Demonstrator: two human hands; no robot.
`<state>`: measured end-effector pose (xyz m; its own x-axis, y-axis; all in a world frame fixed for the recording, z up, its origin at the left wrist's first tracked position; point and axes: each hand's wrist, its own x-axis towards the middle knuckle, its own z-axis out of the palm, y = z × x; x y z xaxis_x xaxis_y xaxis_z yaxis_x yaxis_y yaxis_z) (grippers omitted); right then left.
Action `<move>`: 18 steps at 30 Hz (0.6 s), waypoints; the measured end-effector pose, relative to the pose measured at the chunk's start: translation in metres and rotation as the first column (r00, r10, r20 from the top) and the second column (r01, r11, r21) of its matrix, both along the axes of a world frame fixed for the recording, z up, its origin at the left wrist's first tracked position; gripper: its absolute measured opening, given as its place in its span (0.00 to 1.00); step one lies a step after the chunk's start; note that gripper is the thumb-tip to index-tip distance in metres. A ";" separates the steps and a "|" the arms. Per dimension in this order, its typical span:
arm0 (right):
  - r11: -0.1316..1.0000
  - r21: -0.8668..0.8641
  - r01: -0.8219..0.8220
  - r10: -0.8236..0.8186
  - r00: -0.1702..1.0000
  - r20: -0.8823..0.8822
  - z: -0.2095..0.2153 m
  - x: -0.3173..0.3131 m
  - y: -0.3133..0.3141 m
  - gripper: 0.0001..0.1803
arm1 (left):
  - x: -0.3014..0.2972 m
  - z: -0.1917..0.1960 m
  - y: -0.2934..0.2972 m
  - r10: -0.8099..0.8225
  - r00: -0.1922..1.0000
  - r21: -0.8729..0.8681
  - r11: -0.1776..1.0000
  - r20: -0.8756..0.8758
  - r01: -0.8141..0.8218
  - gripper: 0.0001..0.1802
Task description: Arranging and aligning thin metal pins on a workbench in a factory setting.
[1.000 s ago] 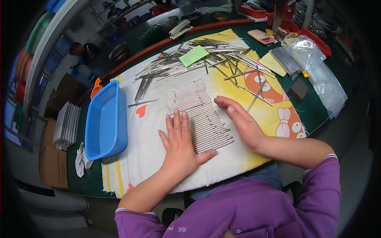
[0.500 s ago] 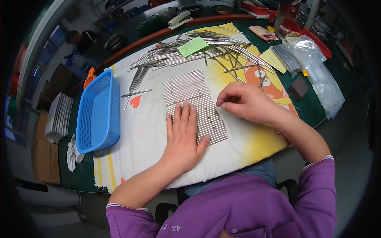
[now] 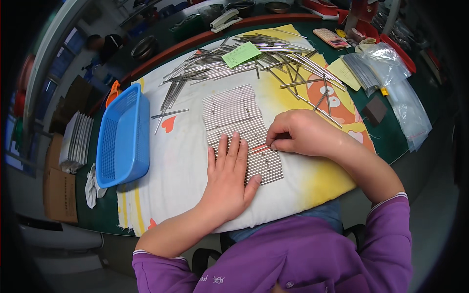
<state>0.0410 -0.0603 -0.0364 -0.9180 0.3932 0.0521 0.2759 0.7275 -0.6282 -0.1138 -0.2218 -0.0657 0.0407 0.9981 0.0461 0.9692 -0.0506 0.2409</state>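
Thin metal rods (image 3: 233,103) lie side by side in a flat row on a white and yellow printed cloth (image 3: 178,180), with small dark marks along them. My left hand (image 3: 222,183) rests flat on the row's left part, fingers stretched forward. At the row's right edge, my right hand (image 3: 310,134) pinches the end of a metal rod between thumb and fingertips; the fingers partly hide it. Beside that pinch a narrow reddish gap shows between rods. Beyond the row lies a loose pile of similar rods (image 3: 278,48), with a green paper slip (image 3: 241,54) on top.
A blue plastic basket (image 3: 144,146) stands left of the cloth, near an orange-handled tool (image 3: 113,94). To the right are a pink calculator (image 3: 330,37), clear plastic bags (image 3: 408,107) and a dark flat block (image 3: 375,111). A stapler (image 3: 225,21) sits at the back.
My right hand has come down to the row's right edge and pinches there, where it was held just off it before. A reddish gap has appeared between rods. My left hand stays flat.
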 end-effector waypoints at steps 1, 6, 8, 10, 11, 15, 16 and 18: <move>1.000 -0.001 -0.004 0.004 1.000 -0.002 -0.001 0.001 0.001 0.06 | -0.002 0.000 0.002 0.012 1.000 0.011 1.000 0.013 -0.012 0.37; 1.000 -0.013 -0.013 0.013 1.000 -0.028 -0.003 0.003 0.003 0.07 | -0.011 0.002 0.010 -0.012 0.983 0.153 0.988 0.182 -0.017 0.31; 0.999 -0.044 -0.002 0.002 1.000 0.011 0.005 0.003 0.000 0.07 | -0.014 0.000 0.013 -0.044 0.969 0.228 0.974 0.245 -0.013 0.27; 0.998 -0.068 0.015 -0.012 0.999 0.044 0.005 0.004 -0.002 0.07 | -0.015 0.000 0.016 -0.054 0.960 0.243 0.970 0.273 -0.014 0.19; 0.998 -0.056 0.036 -0.034 0.998 0.046 0.003 0.005 -0.003 0.08 | -0.015 0.000 0.018 -0.052 0.962 0.239 0.971 0.268 -0.014 0.19; 0.997 -0.010 0.079 -0.078 0.992 0.104 0.002 0.004 -0.005 0.10 | -0.014 0.000 0.022 -0.067 0.957 0.238 0.971 0.283 -0.002 0.12; 0.996 -0.014 0.085 -0.083 0.992 0.095 0.002 0.003 -0.005 0.10 | -0.014 0.000 0.022 -0.061 0.953 0.233 0.972 0.297 -0.011 0.11; 0.999 0.018 0.042 -0.045 0.987 0.153 -0.001 0.000 -0.002 0.11 | -0.013 0.001 0.023 -0.052 0.950 0.228 0.973 0.309 -0.021 0.11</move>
